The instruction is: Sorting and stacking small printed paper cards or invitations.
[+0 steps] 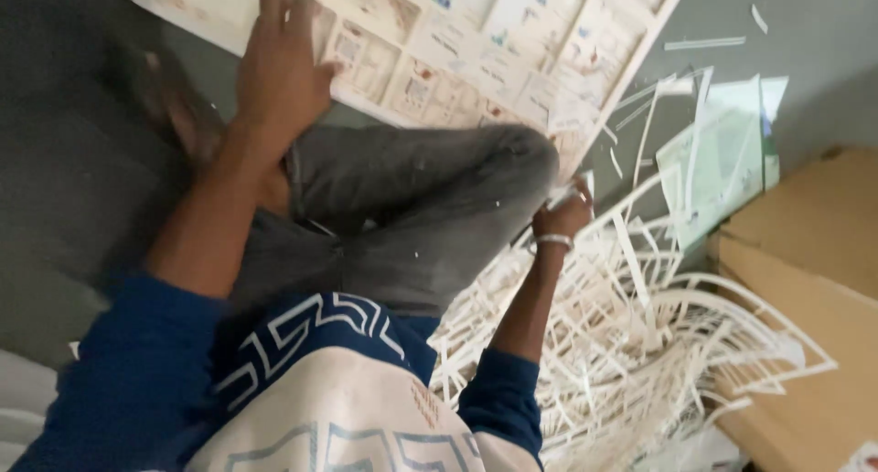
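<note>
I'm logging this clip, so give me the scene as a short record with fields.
Setting: grey floor, person seated with bent knee
Left hand: pressed flat on a printed sheet
Right hand: closed at the sheet's edge; what it grips is too blurred to tell
Wrist: pale band
Nearby: heap of white paper strips, cardboard box, green-white sheets

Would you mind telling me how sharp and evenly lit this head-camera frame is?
Head view: soft all over, with motion blur strongest on the left hand and the printed sheet; the right hand is slightly clearer; the left floor lies in dim shadow, while the white paper strips look brightest, without glare.
</note>
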